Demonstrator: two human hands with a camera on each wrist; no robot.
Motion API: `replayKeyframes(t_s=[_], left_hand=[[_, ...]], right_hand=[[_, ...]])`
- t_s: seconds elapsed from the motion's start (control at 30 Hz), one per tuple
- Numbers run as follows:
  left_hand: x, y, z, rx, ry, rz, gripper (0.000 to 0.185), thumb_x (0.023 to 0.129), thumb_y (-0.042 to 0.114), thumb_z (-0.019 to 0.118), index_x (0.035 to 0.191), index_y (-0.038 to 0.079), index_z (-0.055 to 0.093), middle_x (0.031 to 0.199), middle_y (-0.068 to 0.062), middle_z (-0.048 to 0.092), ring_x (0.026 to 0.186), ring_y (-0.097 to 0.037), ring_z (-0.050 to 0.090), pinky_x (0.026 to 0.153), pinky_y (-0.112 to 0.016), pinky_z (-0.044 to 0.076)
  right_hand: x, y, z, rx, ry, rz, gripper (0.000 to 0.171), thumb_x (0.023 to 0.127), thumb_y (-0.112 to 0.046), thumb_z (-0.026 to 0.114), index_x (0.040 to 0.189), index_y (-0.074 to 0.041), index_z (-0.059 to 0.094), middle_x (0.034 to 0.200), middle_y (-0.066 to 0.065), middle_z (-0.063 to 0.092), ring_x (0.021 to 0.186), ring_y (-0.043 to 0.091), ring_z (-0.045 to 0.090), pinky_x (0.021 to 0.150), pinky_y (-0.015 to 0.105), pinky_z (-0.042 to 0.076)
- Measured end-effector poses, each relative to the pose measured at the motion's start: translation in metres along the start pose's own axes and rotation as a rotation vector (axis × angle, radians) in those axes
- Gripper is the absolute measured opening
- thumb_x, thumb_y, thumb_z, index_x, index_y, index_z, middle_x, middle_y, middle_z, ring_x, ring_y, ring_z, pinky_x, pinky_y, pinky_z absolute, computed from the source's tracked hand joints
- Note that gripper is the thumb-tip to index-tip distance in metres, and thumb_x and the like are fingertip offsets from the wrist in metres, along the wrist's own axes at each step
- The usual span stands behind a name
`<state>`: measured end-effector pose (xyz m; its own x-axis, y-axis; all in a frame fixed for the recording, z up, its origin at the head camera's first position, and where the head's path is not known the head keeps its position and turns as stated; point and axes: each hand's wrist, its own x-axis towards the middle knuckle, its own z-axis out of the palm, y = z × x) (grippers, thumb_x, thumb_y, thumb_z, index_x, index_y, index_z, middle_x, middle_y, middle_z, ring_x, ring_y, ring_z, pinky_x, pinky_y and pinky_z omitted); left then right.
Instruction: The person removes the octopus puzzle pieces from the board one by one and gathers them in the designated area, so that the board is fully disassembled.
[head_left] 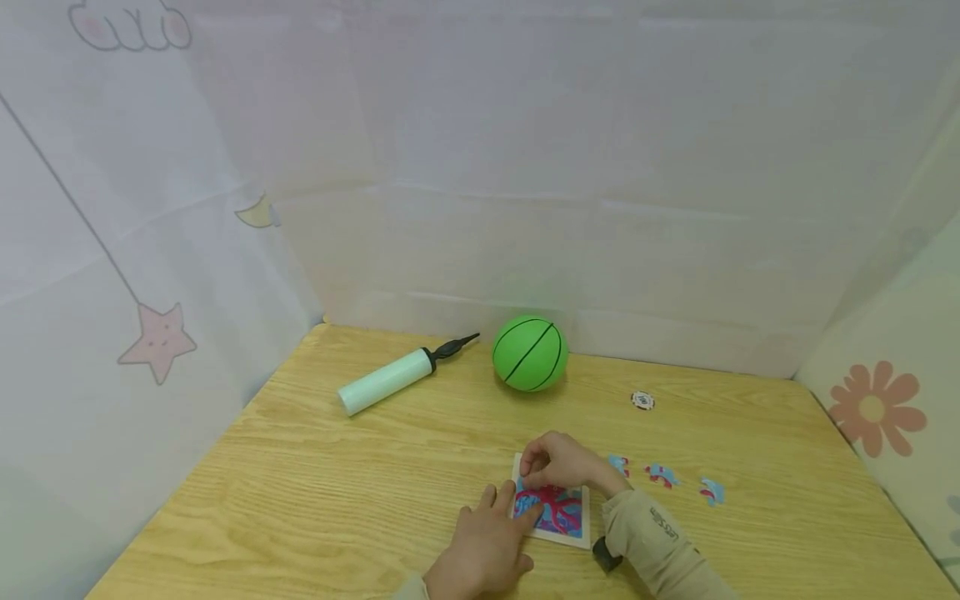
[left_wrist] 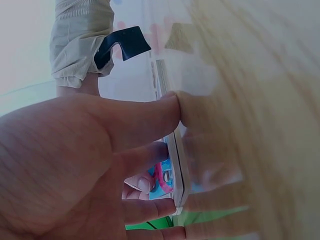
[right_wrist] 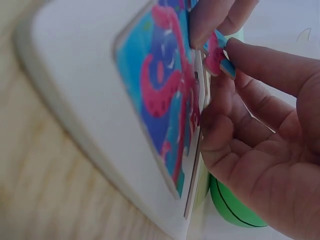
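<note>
Two hands work the puzzle board (head_left: 561, 518): left hand (head_left: 483, 546) presses it flat-fingered, right hand (head_left: 558, 462) pinches a puzzle piece (right_wrist: 216, 54). Green ball (head_left: 529, 352), pump (head_left: 390, 379), loose pieces (head_left: 663, 477) lie nearby.

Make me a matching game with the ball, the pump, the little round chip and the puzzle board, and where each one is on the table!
Things:
1. green ball
2. air pump
3. round chip
4. puzzle board

Places:
A. under both hands at the near edge
B. lying left of the ball
C. at the back of the table, near the wall
D. alone on the wood, right of the ball

Pairs: 1-C, 2-B, 3-D, 4-A
</note>
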<state>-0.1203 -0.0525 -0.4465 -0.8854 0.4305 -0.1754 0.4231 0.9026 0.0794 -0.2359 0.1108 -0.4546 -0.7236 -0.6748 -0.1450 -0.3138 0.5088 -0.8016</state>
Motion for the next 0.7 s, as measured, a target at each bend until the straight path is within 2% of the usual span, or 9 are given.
replayKeyframes(t_s=[0.23,0.37,0.47,0.7], left_hand=[[0.001,0.001,0.000,-0.054,-0.025,-0.007,0.064,0.082,0.049,0.069,0.141,0.037,0.046,0.147,-0.009,0.037,0.129,-0.040,0.042,0.086,-0.059,0.048],[0.002,0.000,0.000,-0.057,-0.035,-0.017,0.064,0.083,0.049,0.068,0.141,0.039,0.045,0.147,-0.008,0.037,0.129,-0.039,0.041,0.086,-0.058,0.047],[0.003,0.000,0.000,-0.064,-0.042,-0.025,0.064,0.083,0.048,0.068,0.142,0.040,0.045,0.147,-0.008,0.037,0.130,-0.039,0.040,0.087,-0.059,0.046],[0.003,0.000,0.001,-0.088,-0.046,-0.045,0.063,0.083,0.047,0.069,0.141,0.039,0.046,0.147,-0.009,0.037,0.131,-0.038,0.040,0.089,-0.058,0.045]], right_hand=[[-0.002,0.003,-0.001,0.082,-0.005,0.021,0.004,0.085,-0.005,0.069,0.086,-0.004,0.066,0.073,-0.001,0.063,0.060,0.010,0.052,0.054,0.023,0.044],[-0.005,0.002,-0.006,0.121,0.020,0.008,0.006,0.086,-0.007,0.069,0.088,-0.002,0.066,0.076,0.001,0.064,0.066,0.011,0.057,0.060,0.025,0.048],[-0.008,0.000,-0.011,0.167,0.028,0.004,0.008,0.087,-0.008,0.069,0.090,-0.001,0.065,0.078,0.004,0.066,0.071,0.014,0.061,0.066,0.028,0.052],[-0.015,0.005,-0.021,0.244,0.043,0.026,0.014,0.088,-0.007,0.067,0.097,0.003,0.065,0.084,0.007,0.067,0.077,0.017,0.064,0.070,0.034,0.056]])
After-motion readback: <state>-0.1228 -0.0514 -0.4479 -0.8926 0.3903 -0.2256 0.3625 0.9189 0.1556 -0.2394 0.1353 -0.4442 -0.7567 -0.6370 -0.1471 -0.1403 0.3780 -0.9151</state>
